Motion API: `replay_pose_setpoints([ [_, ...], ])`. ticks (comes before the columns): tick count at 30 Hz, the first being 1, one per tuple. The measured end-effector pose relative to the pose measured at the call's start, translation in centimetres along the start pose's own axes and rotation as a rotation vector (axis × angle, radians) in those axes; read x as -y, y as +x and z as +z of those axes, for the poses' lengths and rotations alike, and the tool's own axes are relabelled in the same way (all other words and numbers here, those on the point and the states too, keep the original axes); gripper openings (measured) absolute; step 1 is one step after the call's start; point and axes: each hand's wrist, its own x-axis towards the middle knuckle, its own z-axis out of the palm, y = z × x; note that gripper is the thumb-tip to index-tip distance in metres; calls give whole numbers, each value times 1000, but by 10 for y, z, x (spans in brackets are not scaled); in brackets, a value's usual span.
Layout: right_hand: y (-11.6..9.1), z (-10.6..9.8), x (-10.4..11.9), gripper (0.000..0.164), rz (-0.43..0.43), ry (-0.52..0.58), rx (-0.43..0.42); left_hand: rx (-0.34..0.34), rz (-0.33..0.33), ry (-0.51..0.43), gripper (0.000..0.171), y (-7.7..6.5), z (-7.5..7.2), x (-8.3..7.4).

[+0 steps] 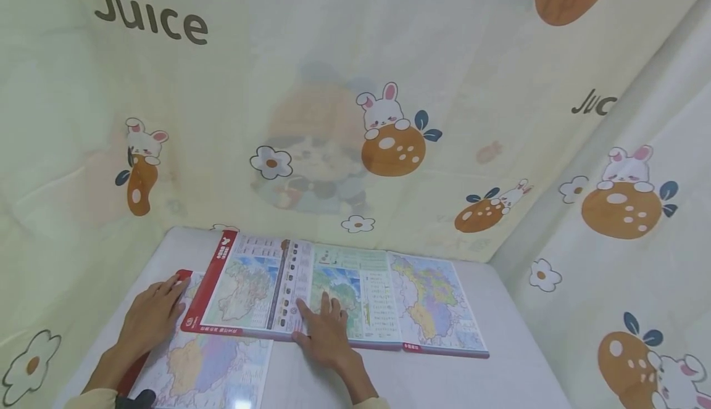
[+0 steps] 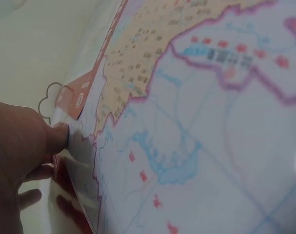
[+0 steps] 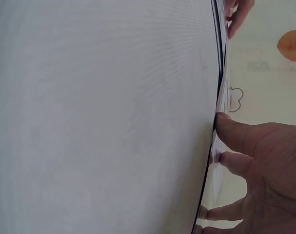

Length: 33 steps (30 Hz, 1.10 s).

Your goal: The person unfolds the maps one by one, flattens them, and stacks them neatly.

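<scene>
A long unfolded map sheet [image 1: 439, 298] with a red left border lies across the table, its panels showing coloured maps, text and a dark strip. It overlaps a second map [image 1: 194, 359], whose red edge is toward the left. My left hand [image 1: 152, 313] rests at that lower map's upper left edge; in the left wrist view the thumb of the left hand [image 2: 21, 156] touches the sheet's edge. My right hand [image 1: 328, 329] lies with spread fingers on the middle panels of the upper map, thumb near its front edge. In the right wrist view the right hand [image 3: 265, 170] touches the sheet.
The white table [image 1: 444, 384] extends in front and to the right of the maps. A pale curtain [image 1: 311, 45] printed with rabbits, oranges, flowers and "Juice" encloses the back and both sides. A dark strap [image 1: 136, 400] is around the left wrist.
</scene>
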Motion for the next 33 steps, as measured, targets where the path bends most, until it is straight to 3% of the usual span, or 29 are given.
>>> replay_pose_setpoints([
  [7, 0, 3, 0, 67, 18, -16, 5, -12, 16, 2, 65, -10, 5, -1],
  [12, -5, 8, 3, 69, 44, -45, 11, -16, 27, -64, 65, -21, 9, 0],
  [17, -8, 8, 10, 65, 56, -12, -106, -12, -44, -124, 60, -29, -1, -2],
  [21, -16, 5, 20, 48, 129, 161, -285, 59, -149, -138, 64, -33, -14, -9],
  [24, -26, 4, 30, 41, 197, 373, -345, 100, -202, -158, 69, -34, -22, -15],
  [29, -42, 13, 47, 53, 265, 606, -245, 134, -270, -235, 66, -35, -35, -20],
  [33, -51, 23, 59, 55, 335, 672, -173, 170, -367, -315, 62, -33, -43, -19],
])
